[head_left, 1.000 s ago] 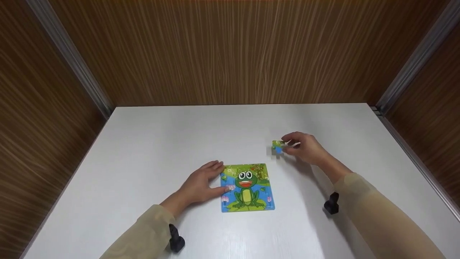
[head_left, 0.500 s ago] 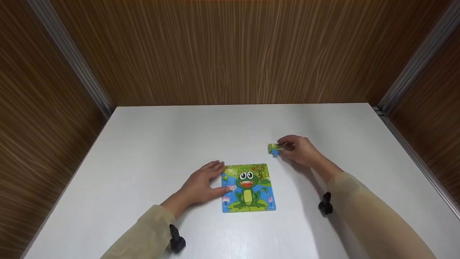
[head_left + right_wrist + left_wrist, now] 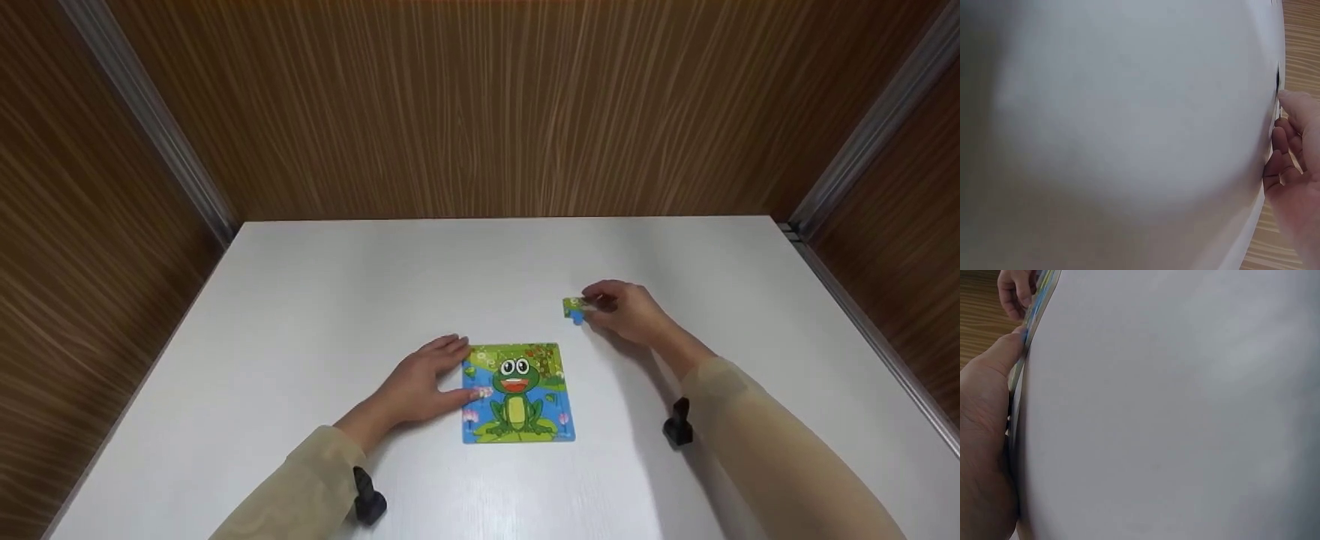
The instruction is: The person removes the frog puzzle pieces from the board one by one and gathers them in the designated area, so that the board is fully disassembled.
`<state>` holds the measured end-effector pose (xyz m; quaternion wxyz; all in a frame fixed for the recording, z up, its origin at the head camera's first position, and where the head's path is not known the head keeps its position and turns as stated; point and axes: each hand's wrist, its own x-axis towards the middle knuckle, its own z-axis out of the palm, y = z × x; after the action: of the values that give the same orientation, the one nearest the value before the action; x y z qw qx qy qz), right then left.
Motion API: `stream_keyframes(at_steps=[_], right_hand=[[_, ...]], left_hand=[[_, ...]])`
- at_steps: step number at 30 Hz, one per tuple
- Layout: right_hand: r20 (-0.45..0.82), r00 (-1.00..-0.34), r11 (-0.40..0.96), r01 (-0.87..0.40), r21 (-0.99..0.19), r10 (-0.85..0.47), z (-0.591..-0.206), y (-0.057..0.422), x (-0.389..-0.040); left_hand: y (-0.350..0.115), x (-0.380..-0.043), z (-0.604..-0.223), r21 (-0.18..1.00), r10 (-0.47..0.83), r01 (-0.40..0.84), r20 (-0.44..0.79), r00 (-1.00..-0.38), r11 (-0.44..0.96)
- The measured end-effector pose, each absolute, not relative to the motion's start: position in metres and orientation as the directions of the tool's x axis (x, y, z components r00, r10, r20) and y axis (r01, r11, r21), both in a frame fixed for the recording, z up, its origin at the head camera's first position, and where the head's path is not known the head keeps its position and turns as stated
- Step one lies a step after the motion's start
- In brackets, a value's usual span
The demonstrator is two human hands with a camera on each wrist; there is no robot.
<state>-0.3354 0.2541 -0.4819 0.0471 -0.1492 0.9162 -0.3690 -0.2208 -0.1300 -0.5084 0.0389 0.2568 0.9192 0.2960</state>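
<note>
A square frog jigsaw puzzle (image 3: pixel 517 409) in green and blue lies flat on the white table in the head view. My left hand (image 3: pixel 416 386) rests at its left side, thumb over the picture and fingers reaching along the upper left corner. Beyond the puzzle's upper right corner, a small green-and-blue puzzle piece (image 3: pixel 572 306) is pinched by the thumb and fingertips of my right hand (image 3: pixel 634 315). The fingers partly cover that piece. In the left wrist view the puzzle (image 3: pixel 1039 306) shows edge-on beside my left thumb.
The white table (image 3: pixel 315 300) reaches back to a wood-grain panel (image 3: pixel 487 112). Similar panels with metal rails stand at left and right. A black wrist mount (image 3: pixel 369 499) hangs at the left sleeve, another black mount (image 3: pixel 679 424) at the right sleeve.
My right hand has shifted slightly left with the puzzle piece, and in the last half second barely moves. The left hand and the puzzle stay in place.
</note>
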Motion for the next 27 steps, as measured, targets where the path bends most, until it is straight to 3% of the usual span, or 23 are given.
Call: stream_keyframes(at_steps=[11, 19, 27], right_hand=[[0.013, -0.953, 0.692, -0.229, -0.685, -0.303, -0.482, 0.256, -0.334], [-0.053, -0.968, 0.666, -0.13, -0.735, -0.247, -0.478, 0.259, -0.331], [-0.028, -0.963, 0.643, -0.158, -0.75, -0.269, -0.469, 0.258, -0.318]], left_hand=[[-0.13, -0.22, -0.508, 0.565, 0.486, 0.433, 0.063, -0.872, 0.703], [-0.129, -0.221, -0.506, 0.562, 0.491, 0.435, 0.057, -0.869, 0.704], [-0.128, -0.221, -0.502, 0.557, 0.501, 0.443, 0.055, -0.864, 0.703]])
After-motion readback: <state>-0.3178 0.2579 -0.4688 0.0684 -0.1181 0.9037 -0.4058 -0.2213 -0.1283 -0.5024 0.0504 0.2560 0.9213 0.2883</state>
